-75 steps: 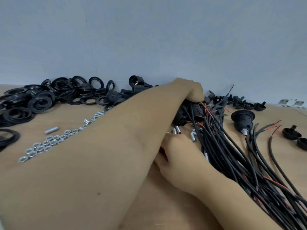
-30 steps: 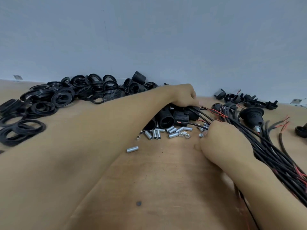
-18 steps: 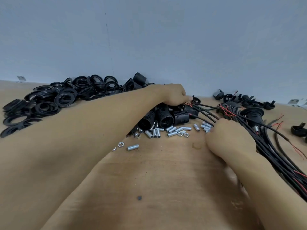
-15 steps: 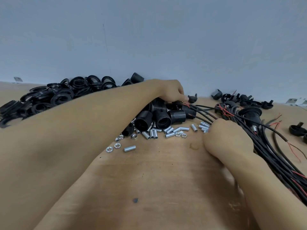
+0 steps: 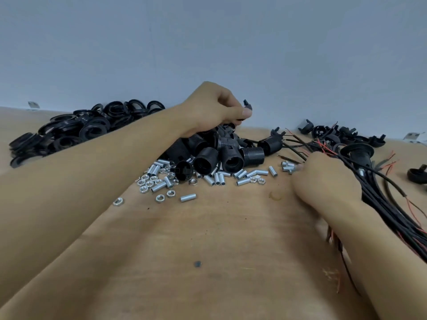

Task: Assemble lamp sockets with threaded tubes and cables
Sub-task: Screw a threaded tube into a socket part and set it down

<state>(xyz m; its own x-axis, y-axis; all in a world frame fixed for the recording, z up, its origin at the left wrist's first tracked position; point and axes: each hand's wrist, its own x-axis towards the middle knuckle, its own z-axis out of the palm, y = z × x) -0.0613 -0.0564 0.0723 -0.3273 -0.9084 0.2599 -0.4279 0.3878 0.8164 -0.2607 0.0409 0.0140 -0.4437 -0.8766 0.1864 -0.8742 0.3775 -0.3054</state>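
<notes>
My left hand [image 5: 215, 107] is raised over a heap of black threaded lamp socket bodies [image 5: 231, 158] and pinches a small black socket piece [image 5: 246, 104] between thumb and fingers. My right hand [image 5: 323, 181] lies knuckles-up on the wooden table [image 5: 208, 239], its fingertips at a few silver threaded tubes [image 5: 287, 167]; its grip is hidden. More threaded tubes [image 5: 217, 179] and silver nuts [image 5: 147, 183] are scattered in front of the heap. A bundle of black cables [image 5: 381, 195] with red wire ends runs past my right wrist.
A pile of black rings [image 5: 80, 130] fills the back left. An assembled socket [image 5: 360, 151] stands among the cables. Black caps [image 5: 342, 133] lie at the back right and one more cap [image 5: 416, 174] at the right edge. A grey wall closes the back.
My left hand has lifted off the socket heap with a small black piece in its fingers. My right hand has stayed at the tubes beside the cables.
</notes>
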